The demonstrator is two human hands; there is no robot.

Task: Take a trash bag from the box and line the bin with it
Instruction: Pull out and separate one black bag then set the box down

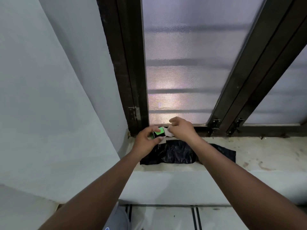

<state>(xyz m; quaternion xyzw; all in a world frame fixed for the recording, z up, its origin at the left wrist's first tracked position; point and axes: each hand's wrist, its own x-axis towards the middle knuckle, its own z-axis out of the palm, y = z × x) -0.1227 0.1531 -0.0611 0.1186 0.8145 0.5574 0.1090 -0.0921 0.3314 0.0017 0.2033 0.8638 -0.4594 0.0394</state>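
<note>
A small green and black box point(159, 132) of trash bags sits at the back of the window sill point(259, 153), held by my left hand point(147, 140) around its left side. My right hand point(181, 128) is at the box's right end, its fingers pinching a pale cardboard flap point(168, 132) there. A black trash bag point(179, 152) lies flat and crinkled on the sill just in front of the box, partly under my right forearm. No bin is in view.
A dark-framed window with frosted mesh panes point(186, 67) rises right behind the box. A pale wall point(49, 97) closes off the left side. Below the sill are a tiled floor point(166, 216) and a grey object point(119, 219) at the bottom edge.
</note>
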